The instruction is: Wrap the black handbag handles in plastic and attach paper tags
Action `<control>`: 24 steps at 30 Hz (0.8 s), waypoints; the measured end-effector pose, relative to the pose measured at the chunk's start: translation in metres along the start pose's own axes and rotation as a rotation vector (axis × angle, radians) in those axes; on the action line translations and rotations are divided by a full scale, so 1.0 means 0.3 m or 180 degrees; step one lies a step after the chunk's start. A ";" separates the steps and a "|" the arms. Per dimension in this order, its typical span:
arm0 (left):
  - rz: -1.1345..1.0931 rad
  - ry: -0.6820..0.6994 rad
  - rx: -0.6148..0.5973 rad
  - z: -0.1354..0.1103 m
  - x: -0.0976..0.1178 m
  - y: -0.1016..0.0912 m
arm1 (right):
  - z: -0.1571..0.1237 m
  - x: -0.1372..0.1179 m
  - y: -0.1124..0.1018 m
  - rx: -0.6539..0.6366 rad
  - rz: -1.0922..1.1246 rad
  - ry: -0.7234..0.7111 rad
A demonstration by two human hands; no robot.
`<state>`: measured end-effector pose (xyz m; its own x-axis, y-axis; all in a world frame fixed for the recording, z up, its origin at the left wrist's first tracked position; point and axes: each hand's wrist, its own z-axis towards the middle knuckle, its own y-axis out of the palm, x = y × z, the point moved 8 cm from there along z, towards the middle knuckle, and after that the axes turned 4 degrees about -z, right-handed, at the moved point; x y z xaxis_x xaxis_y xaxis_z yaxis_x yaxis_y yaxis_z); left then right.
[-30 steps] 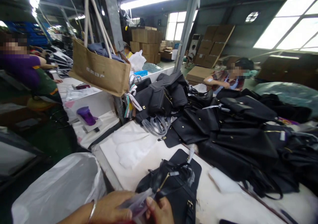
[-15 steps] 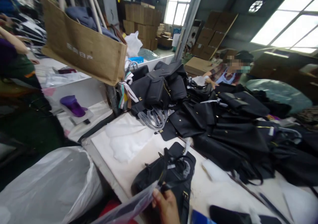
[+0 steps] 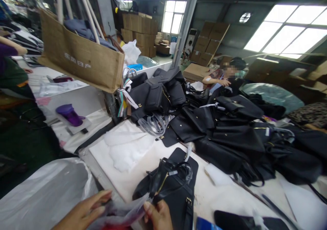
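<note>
A black bag [image 3: 176, 192] with gold buckles and a zip lies on the white tabletop in front of me, its straps partly covered in clear wrap. My right hand [image 3: 159, 214] is at the bag's near side, pinching the end of a clear plastic strip [image 3: 127, 211] beside a strap. To the left, my left hand [image 3: 84, 211] reaches in over the strip's other end. Its thumb and fingers are apart, with the blurred plastic just beyond the fingertips. Something red, partly hidden, shows beneath the plastic.
Black bags [image 3: 224, 134] are heaped across the table. White padding [image 3: 127, 148] lies left of my bag. A large white plastic sack [image 3: 51, 185] stands at lower left. A tan tote [image 3: 84, 58] hangs above a purple cup [image 3: 70, 114]. A co-worker [image 3: 217, 80] sits behind the heap.
My left hand has come into view at the lower left, near the plastic strip. My right hand still pinches the strip, which now sags. The view has shifted slightly.
</note>
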<state>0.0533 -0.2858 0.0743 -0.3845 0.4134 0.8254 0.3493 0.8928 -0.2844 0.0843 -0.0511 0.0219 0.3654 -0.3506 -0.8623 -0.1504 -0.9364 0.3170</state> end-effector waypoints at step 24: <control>-0.0181 0.0028 -0.0666 0.057 0.183 0.249 | 0.075 -0.192 0.007 0.0129 0.0883 -0.0050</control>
<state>0.0439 -0.1933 0.0901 -0.4016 0.3611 0.8416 0.4974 0.8576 -0.1307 0.0424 -0.0325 0.0633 0.2907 -0.5929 -0.7510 -0.2794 -0.8032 0.5260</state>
